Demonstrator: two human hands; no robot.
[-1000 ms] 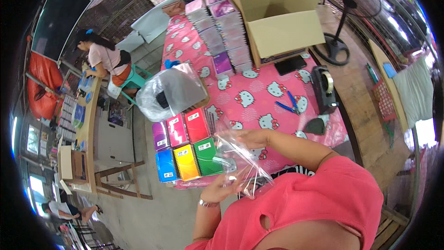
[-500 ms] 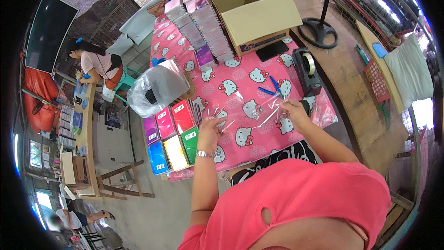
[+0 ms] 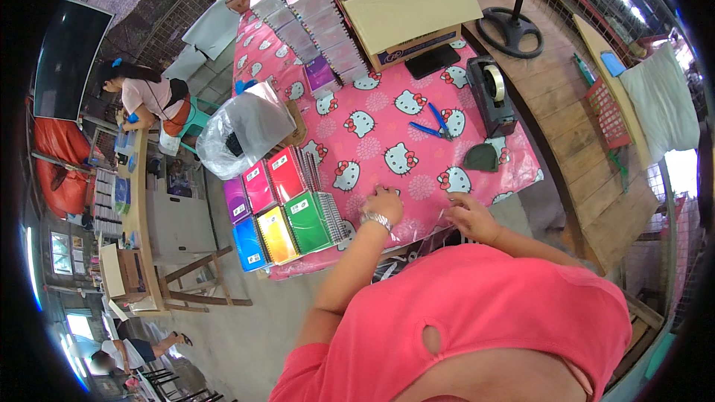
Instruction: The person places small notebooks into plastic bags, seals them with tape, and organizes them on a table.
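Observation:
Close to the table's near edge, my left hand [image 3: 385,208] has its fingers bent down at the pink cloth, a metal-band watch on its wrist. To its right, my right hand [image 3: 474,219] is closed in a pinch. Clear plastic film [image 3: 423,235] spans the space between both hands at the edge; its outline is hard to make out. Just left of my left hand are spiral notebooks [image 3: 307,222] in several colours, laid in two rows. Beyond my right hand lie blue-handled pliers [image 3: 436,126] with the handles spread, and a dark green rounded thing [image 3: 481,157].
A black tape dispenser [image 3: 494,97] stands at the table's right, near a black phone [image 3: 433,62]. Wrapped notebook stacks [image 3: 316,22] and an open cardboard box [image 3: 417,15] fill the back. A clear plastic bag [image 3: 242,134] lies left. A co-worker [image 3: 149,97] sits farther left.
Both hands have moved down toward the near table edge, bringing the clear plastic film with them. The dark green thing, partly covered before by my right hand, now shows fully.

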